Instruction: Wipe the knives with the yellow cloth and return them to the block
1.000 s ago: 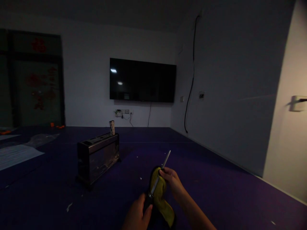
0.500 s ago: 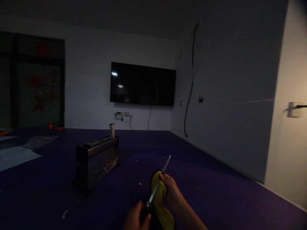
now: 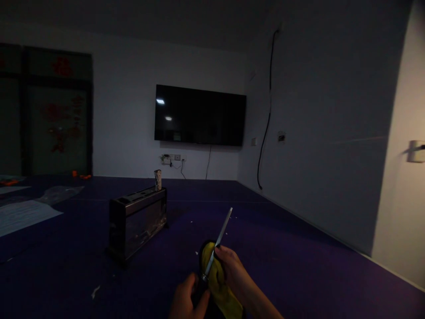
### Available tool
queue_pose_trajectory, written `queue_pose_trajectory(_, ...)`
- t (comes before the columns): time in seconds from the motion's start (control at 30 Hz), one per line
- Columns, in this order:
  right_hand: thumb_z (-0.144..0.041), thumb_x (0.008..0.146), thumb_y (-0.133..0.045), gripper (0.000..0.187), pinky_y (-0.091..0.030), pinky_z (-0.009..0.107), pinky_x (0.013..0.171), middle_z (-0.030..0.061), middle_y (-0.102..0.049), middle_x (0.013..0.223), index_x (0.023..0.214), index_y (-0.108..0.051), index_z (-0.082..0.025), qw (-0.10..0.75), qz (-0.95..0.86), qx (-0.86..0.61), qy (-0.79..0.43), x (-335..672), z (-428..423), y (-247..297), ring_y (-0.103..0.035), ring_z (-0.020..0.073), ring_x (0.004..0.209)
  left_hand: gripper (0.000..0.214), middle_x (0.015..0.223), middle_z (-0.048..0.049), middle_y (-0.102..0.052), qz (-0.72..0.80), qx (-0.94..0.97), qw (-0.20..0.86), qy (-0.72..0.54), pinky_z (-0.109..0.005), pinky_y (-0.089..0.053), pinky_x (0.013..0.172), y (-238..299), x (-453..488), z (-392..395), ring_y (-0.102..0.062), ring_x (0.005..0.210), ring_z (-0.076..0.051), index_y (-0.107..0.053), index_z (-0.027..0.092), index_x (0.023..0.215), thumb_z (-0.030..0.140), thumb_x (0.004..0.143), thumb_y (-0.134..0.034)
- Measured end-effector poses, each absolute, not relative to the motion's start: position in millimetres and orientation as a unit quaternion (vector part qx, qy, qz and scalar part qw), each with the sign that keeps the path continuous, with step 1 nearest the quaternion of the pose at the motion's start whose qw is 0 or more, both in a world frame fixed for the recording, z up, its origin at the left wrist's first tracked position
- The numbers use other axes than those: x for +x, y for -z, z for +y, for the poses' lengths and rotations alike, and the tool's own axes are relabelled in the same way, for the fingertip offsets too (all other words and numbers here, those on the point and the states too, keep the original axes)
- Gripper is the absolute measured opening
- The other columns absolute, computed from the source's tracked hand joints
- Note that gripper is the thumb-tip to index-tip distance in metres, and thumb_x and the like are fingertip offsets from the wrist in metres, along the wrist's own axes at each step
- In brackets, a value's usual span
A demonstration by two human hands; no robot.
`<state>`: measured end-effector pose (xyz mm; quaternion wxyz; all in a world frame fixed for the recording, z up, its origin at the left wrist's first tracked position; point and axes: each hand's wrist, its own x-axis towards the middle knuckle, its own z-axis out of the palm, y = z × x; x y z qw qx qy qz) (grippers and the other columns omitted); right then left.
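My left hand (image 3: pixel 186 299) is closed round the dark handle of a thin-bladed knife (image 3: pixel 221 237), whose grey blade points up and away to the right. My right hand (image 3: pixel 230 270) grips a yellow cloth (image 3: pixel 217 283) that is wrapped round the lower part of the blade. Both hands sit low in the picture, above a dark purple floor (image 3: pixel 299 266). Ahead and to the left stands a dark metal knife block (image 3: pixel 137 221) with slots on top. One pale patterned handle (image 3: pixel 157 179) sticks up from its far end.
The room is dim. A black TV (image 3: pixel 200 115) hangs on the back wall above a socket strip with cables. A black cable runs down the right wall (image 3: pixel 265 124). White sheets and clear plastic (image 3: pixel 26 208) lie on the floor at the left.
The blade shows more length above the cloth and points steeper. My right hand and the cloth have slid down toward the handle. The view shifted slightly.
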<state>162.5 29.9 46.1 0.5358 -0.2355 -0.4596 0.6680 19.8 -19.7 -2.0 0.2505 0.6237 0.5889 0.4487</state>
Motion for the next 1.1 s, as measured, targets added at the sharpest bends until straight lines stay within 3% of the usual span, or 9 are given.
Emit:
queue_pose_trajectory(0.33,-0.036,0.062,-0.076,0.03,-0.04,0.022,0.051,0.0035,-0.062,0.061,0.07,-0.065,-0.009,0.467,-0.524,-0.225,-0.675,152,26,-37,-0.056,0.0111,0.052,0.059,0.113,-0.0125,-0.061,0.57,0.599,0.283,-0.486,-0.028,-0.043,0.091,-1,13,-23,-0.054,0.108,-0.024,-0.059,0.014,0.108,0.059,0.072,-0.047)
queue_pose_trajectory(0.63,-0.036,0.06,-0.078,0.032,-0.041,0.022,0.054,0.0033,-0.063,0.065,0.072,-0.066,-0.01,0.489,-0.537,-0.255,-0.638,152,26,-36,-0.056,0.0107,0.054,0.056,0.111,-0.0113,-0.063,0.558,0.627,0.287,-0.461,-0.029,-0.042,0.091,-8,12,-27,-0.055,0.104,-0.023,-0.058,0.016,0.112,0.056,0.077,-0.044)
queue_pose_trajectory(0.83,-0.039,0.059,-0.078,0.034,-0.041,0.023,0.056,0.0027,-0.062,0.066,0.074,-0.066,-0.011,0.485,-0.538,-0.271,-0.633,152,31,-30,-0.055,0.0115,0.055,0.054,0.107,-0.0111,-0.065,0.554,0.642,0.277,-0.452,-0.03,-0.042,0.091,-6,8,-24,-0.056,0.104,-0.024,-0.063,0.02,0.104,0.06,0.076,-0.04)
queue_pose_trajectory(1.1,-0.04,0.058,-0.078,0.035,-0.04,0.022,0.053,0.0027,-0.063,0.064,0.071,-0.066,-0.011,0.489,-0.547,-0.275,-0.622,157,32,-34,-0.055,0.0115,0.054,0.056,0.121,-0.0115,-0.057,0.557,0.606,0.342,-0.453,-0.032,-0.038,0.097,-4,12,-19,-0.049,0.116,-0.024,-0.059,0.018,0.11,0.058,0.075,-0.044)
